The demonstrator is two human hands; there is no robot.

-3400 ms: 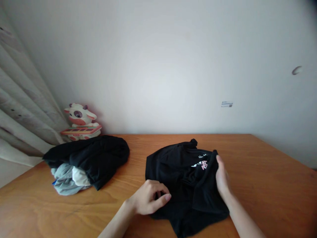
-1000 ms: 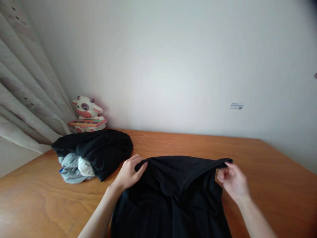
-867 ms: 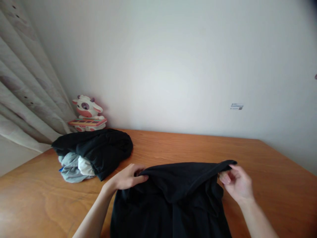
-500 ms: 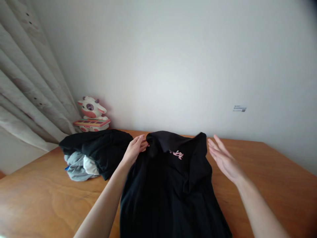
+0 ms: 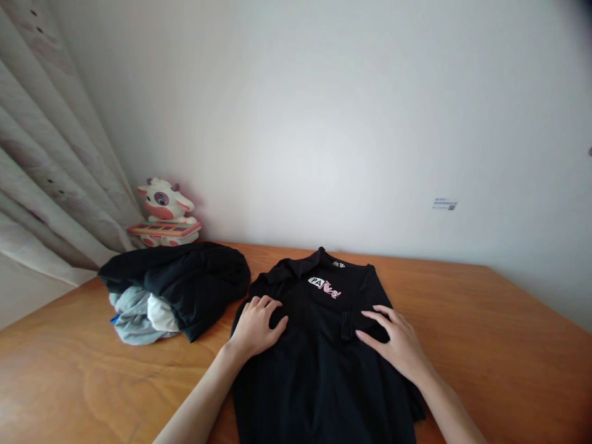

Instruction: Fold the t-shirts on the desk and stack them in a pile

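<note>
Two hands are laid flat on a black shirt (image 5: pixel 319 364) spread on the wooden table (image 5: pixel 485 345). At the far left, a curtain (image 5: pixel 50 179) is seen hanging past the table's left edge. A cow toy (image 5: pixel 164 213) is set at the far left corner, against the wall (image 5: pixel 324 123). Just in front of it, a pile of clothes (image 5: pixel 171 293) is heaped near the far edge, black cloth over grey and white. The left hand (image 5: pixel 256 327) is pressed on the shirt's left shoulder, fingers loosely spread, nothing pinched. The shirt is laid lengthwise in the table's middle, collar toward the far edge, a white and pink logo (image 5: pixel 324 286) shown on its chest; its hem is cut off by the near edge of the view. The right hand (image 5: pixel 398 342) is rested on the shirt's right side, fingers spread flat, nothing gripped. A small label (image 5: pixel 444 204) is stuck on the wall at the right.
</note>
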